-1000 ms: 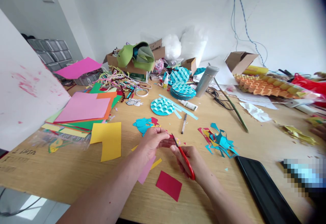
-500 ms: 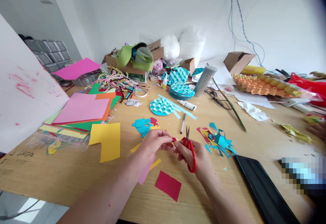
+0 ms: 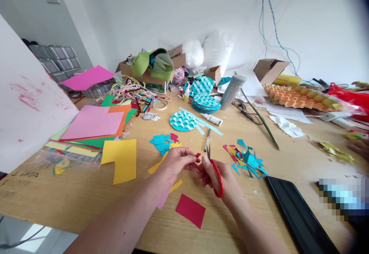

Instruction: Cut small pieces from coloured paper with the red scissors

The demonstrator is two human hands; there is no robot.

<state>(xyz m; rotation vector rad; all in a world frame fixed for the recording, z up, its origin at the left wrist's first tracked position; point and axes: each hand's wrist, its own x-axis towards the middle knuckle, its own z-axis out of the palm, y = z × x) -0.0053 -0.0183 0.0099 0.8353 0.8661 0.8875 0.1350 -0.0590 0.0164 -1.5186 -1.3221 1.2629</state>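
My left hand (image 3: 176,162) pinches a small red paper piece (image 3: 197,156) above the wooden table (image 3: 72,196). My right hand (image 3: 220,179) grips red-handled scissors (image 3: 216,175), blades pointing up and away beside the red piece. A red paper square (image 3: 190,209) lies on the table just below my hands. A blue paper fish (image 3: 160,142) with red and yellow bits lies just beyond my left hand. A yellow sheet (image 3: 120,159) lies to the left.
A pile of blue, red and yellow scraps (image 3: 246,158) lies right of my hands, a pen (image 3: 207,140) beyond them. A stack of coloured sheets (image 3: 92,125) is at left, blue wave discs (image 3: 182,120) behind, a black tablet (image 3: 296,215) at right. Another person's hand (image 3: 361,146) shows at the far right.
The scissors swung from lying slanted toward my left hand to pointing upward, and their blades have closed together. My left hand kept its pinch on the red piece.
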